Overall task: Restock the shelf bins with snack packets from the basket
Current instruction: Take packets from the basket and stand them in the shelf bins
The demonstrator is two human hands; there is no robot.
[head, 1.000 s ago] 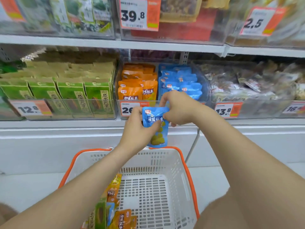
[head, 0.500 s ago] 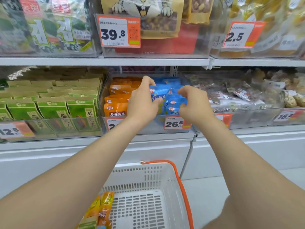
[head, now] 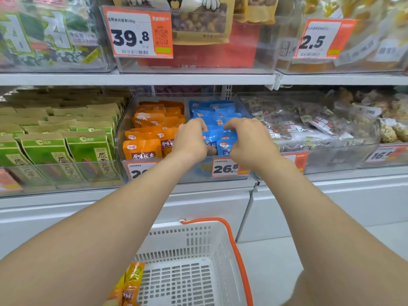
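Blue packet (head: 223,144) is being gripped between the curled fingers of the left hand (head: 189,141) and the right hand (head: 250,143), inside the clear bin (head: 125,138). Orange packets (head: 143,149) are being kept just left of the left fingers, the basket (head: 238,257) below them.

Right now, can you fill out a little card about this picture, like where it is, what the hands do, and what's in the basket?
Place: shop shelf, one clear bin with two rows
Left row: orange packets
Right row: blue packets
Left hand: fingers curled on the blue packets
Right hand: fingers curled on the blue packets at the front
Price tag under blue row: 26.8
Basket: white, orange handle, below the shelf
In basket: a few yellow-orange packets, near left side
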